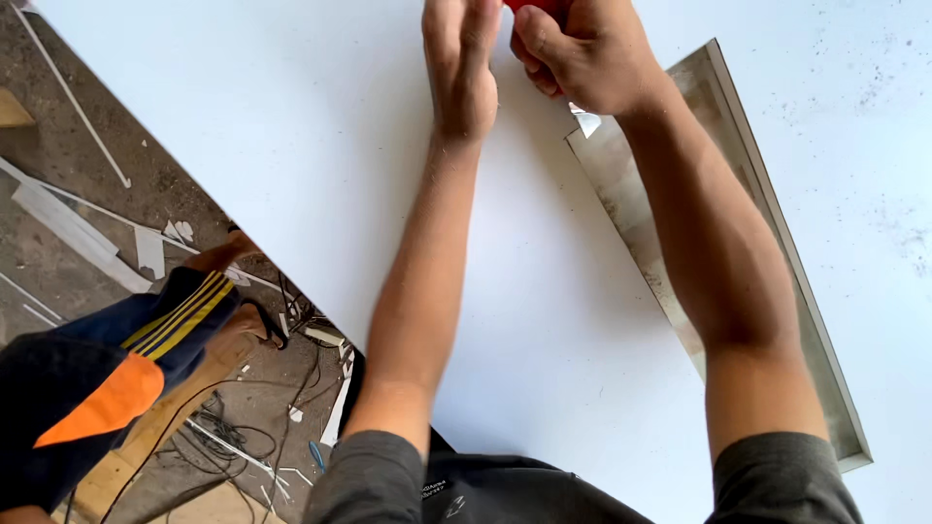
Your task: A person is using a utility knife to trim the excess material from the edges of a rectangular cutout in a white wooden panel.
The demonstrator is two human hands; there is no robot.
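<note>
Big white board (291, 126) fills the view, flat and stiff, probably light but awkward, best gripped at its edges; the long metal straightedge (670, 243) lies on it under the right forearm, rigid and likely slick. Left hand (461, 68) presses flat, fingers straight and together, while the right hand (582, 58) is fisted around a red tool (529, 5) at the top edge, mostly hidden.
</note>
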